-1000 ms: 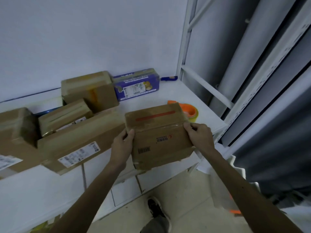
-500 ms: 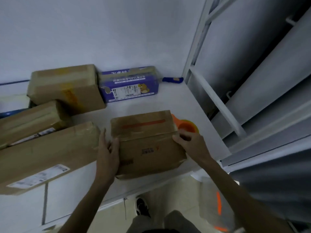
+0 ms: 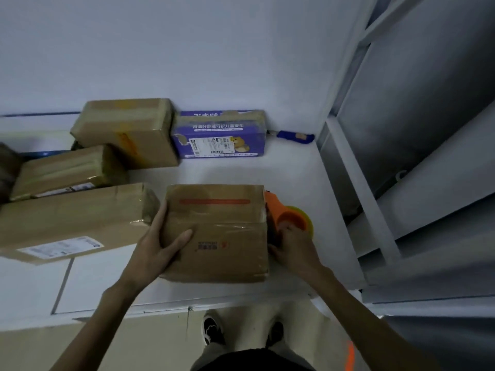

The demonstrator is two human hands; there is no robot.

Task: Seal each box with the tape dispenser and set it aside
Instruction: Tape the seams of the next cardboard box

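A small brown cardboard box (image 3: 217,231) with a red strip on top sits on the white table (image 3: 289,172) near its front edge. My left hand (image 3: 158,245) rests against the box's left side, fingers straight along the side and thumb lying on the top. Right of the box, touching it, is the orange tape dispenser (image 3: 293,218) with its roll. My right hand (image 3: 292,249) curls round the dispenser's near part, next to the box's right side.
Three taped brown boxes (image 3: 72,218) (image 3: 67,172) (image 3: 128,129) crowd the table's left. A purple printed box (image 3: 219,135) and a blue-handled tool (image 3: 294,136) lie against the back wall. A white metal rack frame (image 3: 359,183) borders the table's right. My shoes (image 3: 211,330) show below the front edge.
The box went from being held up in both hands to resting on the table. My right hand left the box's right side and took hold of the tape dispenser.
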